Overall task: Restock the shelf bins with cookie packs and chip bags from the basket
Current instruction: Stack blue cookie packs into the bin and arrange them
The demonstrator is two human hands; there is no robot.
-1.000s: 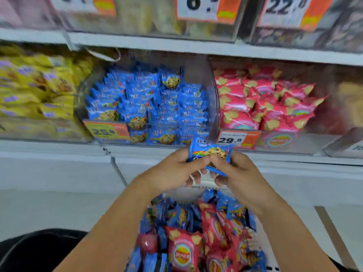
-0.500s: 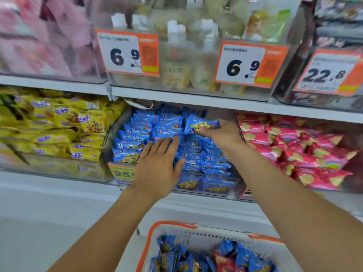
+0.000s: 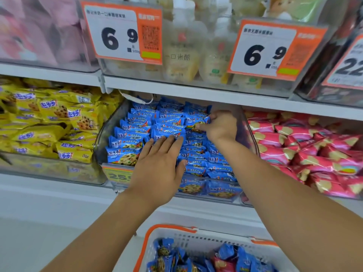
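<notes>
Left hand (image 3: 157, 169) flat, fingers straight, pressing blue cookie packs (image 3: 137, 132) in the clear bin (image 3: 110, 132) — right hand (image 3: 220, 125) pinches one pack (image 3: 196, 122) at bin's back right — basket (image 3: 188, 238) below.

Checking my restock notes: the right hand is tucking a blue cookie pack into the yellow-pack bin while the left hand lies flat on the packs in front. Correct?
Not quite. The head view shows the right hand tucking the blue cookie pack into the blue-pack bin, the middle one, not the yellow-pack bin to its left. The left hand does lie flat on the front packs.
</notes>
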